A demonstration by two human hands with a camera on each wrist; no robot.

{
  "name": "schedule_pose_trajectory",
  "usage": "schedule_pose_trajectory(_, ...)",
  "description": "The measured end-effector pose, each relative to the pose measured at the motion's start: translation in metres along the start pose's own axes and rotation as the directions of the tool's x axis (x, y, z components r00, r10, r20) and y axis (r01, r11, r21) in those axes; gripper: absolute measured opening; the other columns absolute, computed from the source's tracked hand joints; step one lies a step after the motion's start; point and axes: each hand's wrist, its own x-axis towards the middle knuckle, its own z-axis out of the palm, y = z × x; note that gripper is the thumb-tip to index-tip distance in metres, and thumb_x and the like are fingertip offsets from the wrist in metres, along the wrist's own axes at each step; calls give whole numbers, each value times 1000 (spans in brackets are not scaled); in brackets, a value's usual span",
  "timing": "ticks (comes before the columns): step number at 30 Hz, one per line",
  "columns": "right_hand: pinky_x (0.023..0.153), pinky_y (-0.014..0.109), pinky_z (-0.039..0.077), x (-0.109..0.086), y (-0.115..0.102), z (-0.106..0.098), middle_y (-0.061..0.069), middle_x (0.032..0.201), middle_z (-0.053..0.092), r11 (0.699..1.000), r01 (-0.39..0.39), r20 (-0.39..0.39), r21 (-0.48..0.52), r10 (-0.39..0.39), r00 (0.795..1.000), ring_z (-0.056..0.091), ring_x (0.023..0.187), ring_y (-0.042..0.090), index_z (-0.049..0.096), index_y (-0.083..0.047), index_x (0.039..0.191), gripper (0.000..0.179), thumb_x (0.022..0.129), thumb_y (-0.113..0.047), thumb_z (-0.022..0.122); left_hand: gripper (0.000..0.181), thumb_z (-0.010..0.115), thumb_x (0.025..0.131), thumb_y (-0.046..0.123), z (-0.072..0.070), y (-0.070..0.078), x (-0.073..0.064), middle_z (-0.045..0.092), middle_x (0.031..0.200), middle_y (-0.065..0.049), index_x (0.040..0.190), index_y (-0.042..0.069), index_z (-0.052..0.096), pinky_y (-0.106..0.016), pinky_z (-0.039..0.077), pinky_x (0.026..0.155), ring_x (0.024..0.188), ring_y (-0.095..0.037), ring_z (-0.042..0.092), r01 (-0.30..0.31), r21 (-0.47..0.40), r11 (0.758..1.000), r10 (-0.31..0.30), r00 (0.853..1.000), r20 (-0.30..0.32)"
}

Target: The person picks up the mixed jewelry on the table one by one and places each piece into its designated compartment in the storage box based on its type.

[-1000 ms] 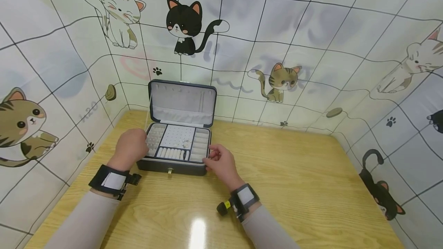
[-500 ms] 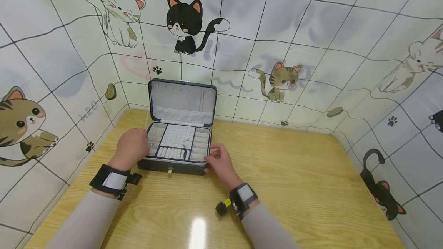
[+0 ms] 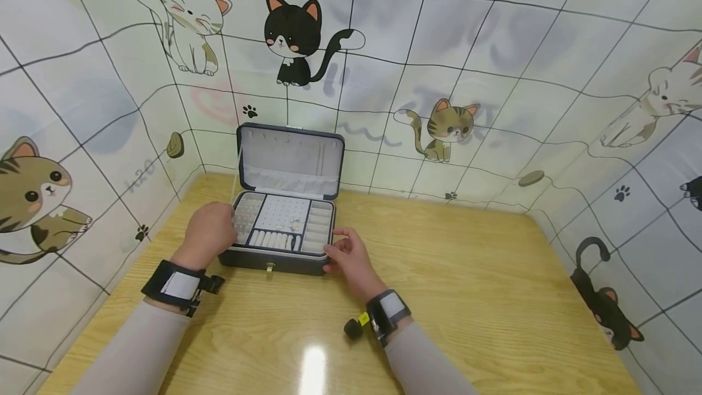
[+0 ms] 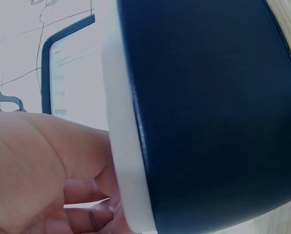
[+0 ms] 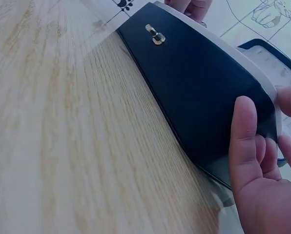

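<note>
A dark navy jewelry box [image 3: 298, 266] stands on the table with its lid [image 3: 290, 157] raised. Inside lie a tray with pale side compartments, a dotted white panel [image 3: 282, 212] and a row of white ring rolls [image 3: 271, 241]. My left hand [image 3: 207, 231] grips the left rim with curled fingers; their tips are partly hidden. At the front right corner, my right hand [image 3: 353, 262] pinches the rim near the thumb. In the right wrist view, one finger [image 5: 244, 131] lies along the dark front, past the metal latch [image 5: 155, 35].
The wooden table [image 3: 466, 297] extends to the right and in front of the box. A cloth wall covering [image 3: 373, 35] printed with cats and grid lines rises close behind it. Each wrist wears a black strap [image 3: 388, 313] with a small camera.
The jewelry box has shifted very slightly back, away from me. My right fingers have settled closer on its corner, and the left hand has kept its grip.
</note>
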Motion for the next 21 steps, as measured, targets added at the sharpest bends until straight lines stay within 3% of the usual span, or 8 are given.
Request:
schedule_pose_trajectory(5,73,32,64,0,2,-7,2,100,52,1000,-13,31,11,13,999,63,83,16,49,-12,143,47,102,-12,70,4,65,77,-7,2,3,1,64,73,-17,79,-6,69,-39,42,56,64,-29,54,-5,-1,1000,5,1000,5)
schedule_pose_trajectory(9,73,32,63,4,6,-16,1,99,61,992,-39,117,121,24,993,65,81,15,47,-12,145,41,106,-9,60,6,68,79,-3,2,7,1,67,78,-21,83,-8,70,-43,46,58,66,-31,58,-6,-3,1000,6,1000,-11)
schedule_pose_trajectory(12,73,29,62,8,8,-23,0,94,64,969,-69,178,238,26,984,65,78,12,47,-8,143,36,107,-7,53,15,68,82,1,4,15,-2,73,84,-24,91,-9,74,-48,52,62,70,-34,64,-30,-39,999,27,996,-90)
schedule_pose_trajectory(15,73,26,59,9,8,-28,-3,90,62,951,-92,209,294,30,977,63,78,10,49,-7,138,32,106,-7,52,19,66,85,4,11,30,-7,73,82,-20,98,-7,75,-47,54,61,67,-31,65,-96,-86,992,79,979,-186)
schedule_pose_trajectory(17,72,26,58,8,9,-32,-4,89,61,950,-106,213,292,43,976,61,78,10,52,-9,134,30,104,-8,54,18,67,85,5,18,42,-12,71,76,-13,98,-5,75,-42,52,57,63,-26,62,-149,-104,983,122,966,-229)
schedule_pose_trajectory(21,74,31,59,-2,11,-46,-1,91,60,972,-117,248,204,64,967,62,78,15,51,-4,134,31,104,-8,55,15,69,86,8,32,62,-25,65,73,-4,99,2,73,-33,46,55,60,-17,54,-207,-129,970,175,958,-225)
